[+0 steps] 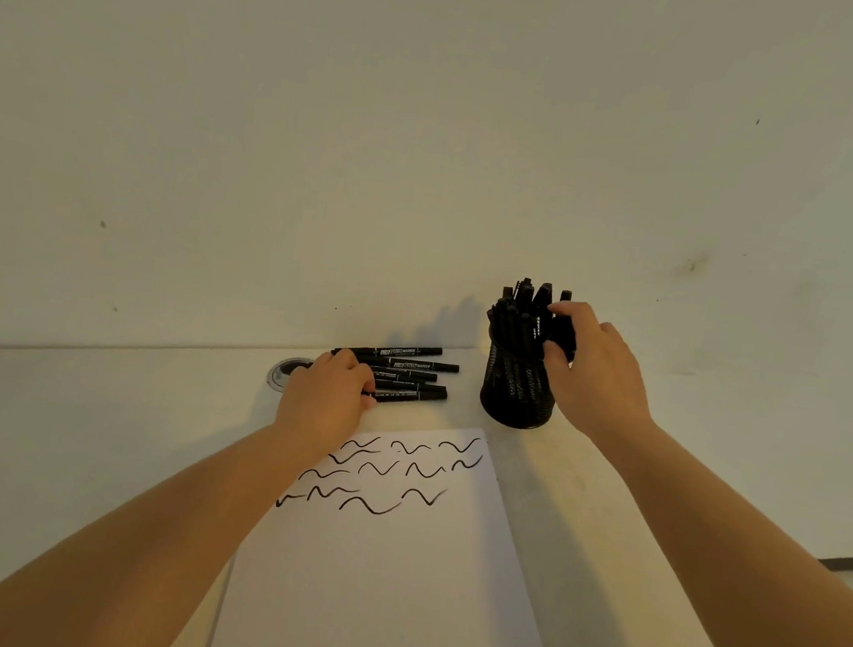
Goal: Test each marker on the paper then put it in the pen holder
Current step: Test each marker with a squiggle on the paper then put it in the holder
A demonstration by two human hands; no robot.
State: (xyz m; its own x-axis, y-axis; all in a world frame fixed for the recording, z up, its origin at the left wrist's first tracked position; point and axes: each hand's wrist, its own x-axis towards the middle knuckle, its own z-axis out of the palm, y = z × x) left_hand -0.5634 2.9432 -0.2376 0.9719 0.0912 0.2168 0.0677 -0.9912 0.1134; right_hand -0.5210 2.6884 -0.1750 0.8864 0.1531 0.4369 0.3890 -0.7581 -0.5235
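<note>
Several black markers (409, 373) lie side by side near the wall at the back of the table. My left hand (327, 397) rests on their left ends, fingers curled over the nearest one. A black mesh pen holder (514, 393) stands to the right, packed with several black markers. My right hand (596, 369) is at the holder's top right, with thumb and fingers closed around a black marker (563, 330) among those in the holder. A white paper (381, 577) with several black wavy test strokes lies in front of me.
A round grey cable grommet (286, 373) sits in the table just left of my left hand. The pale wall (430, 143) rises directly behind the markers and holder. The table's right edge (852, 562) shows at far right.
</note>
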